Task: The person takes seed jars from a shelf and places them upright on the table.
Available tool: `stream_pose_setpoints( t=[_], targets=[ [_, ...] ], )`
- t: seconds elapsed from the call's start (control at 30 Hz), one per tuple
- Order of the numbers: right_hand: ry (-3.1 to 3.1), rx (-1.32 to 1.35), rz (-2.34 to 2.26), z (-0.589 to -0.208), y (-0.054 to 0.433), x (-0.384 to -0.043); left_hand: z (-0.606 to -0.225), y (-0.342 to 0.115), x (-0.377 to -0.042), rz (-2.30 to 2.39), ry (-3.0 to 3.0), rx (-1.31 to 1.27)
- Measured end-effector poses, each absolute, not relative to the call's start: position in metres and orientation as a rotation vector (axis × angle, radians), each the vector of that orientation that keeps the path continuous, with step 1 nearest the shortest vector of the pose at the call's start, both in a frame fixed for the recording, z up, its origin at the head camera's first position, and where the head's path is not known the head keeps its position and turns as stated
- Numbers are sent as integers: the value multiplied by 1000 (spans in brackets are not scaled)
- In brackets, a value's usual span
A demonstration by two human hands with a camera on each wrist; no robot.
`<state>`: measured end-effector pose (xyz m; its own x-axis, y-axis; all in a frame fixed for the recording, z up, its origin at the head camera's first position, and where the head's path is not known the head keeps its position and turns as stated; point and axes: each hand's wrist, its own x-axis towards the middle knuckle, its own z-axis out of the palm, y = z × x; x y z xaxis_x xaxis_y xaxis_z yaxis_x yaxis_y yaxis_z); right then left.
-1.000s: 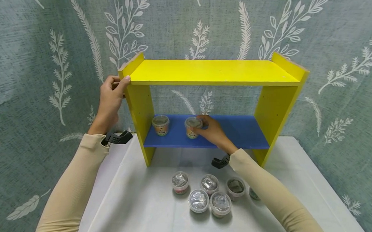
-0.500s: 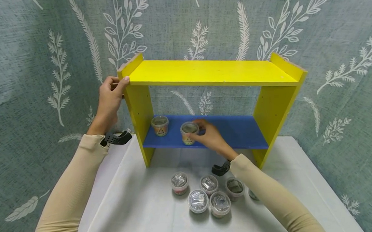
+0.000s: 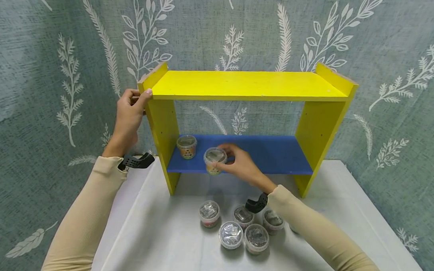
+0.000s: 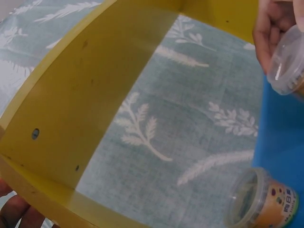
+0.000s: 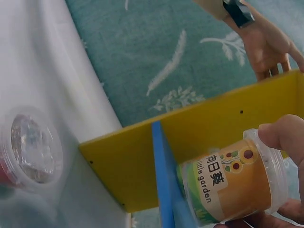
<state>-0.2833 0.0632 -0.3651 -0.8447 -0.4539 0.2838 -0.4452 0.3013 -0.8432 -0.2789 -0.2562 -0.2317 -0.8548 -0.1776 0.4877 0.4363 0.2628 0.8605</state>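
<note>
My left hand (image 3: pixel 128 114) grips the upper left corner of a yellow shelf unit (image 3: pixel 244 84), thumb on its front edge. My right hand (image 3: pixel 243 164) holds a small clear-lidded plastic tub (image 3: pixel 214 167) by its rim, between thumb and fingers. That tub overlaps the front edge of the blue shelf board (image 3: pixel 271 151). In the right wrist view, the held tub (image 5: pixel 228 183) shows an orange and green label with sunflowers and "little garden". Another such tub (image 3: pixel 186 148) stands upright at the blue board's left end, beside the yellow side panel (image 3: pixel 162 129).
Several lidded tubs stand on the white table in front of the unit, among them a pink-based one (image 3: pixel 209 213) and a silver-topped one (image 3: pixel 231 234). My right sleeve (image 3: pixel 313 224) partly covers the group's right side. A leaf-patterned curtain (image 3: pixel 249 26) hangs behind.
My right hand has moved the tub left and toward the front edge of the blue board. The left hand stays on the unit's corner.
</note>
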Motion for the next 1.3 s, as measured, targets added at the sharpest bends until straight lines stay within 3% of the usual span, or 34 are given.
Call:
stream_pose_setpoints(
  t=[1.3],
  targets=[
    [2359, -1169, -1451, -383, 26, -252, -232, -256, -279, -1636, -2042, -227]
  ],
)
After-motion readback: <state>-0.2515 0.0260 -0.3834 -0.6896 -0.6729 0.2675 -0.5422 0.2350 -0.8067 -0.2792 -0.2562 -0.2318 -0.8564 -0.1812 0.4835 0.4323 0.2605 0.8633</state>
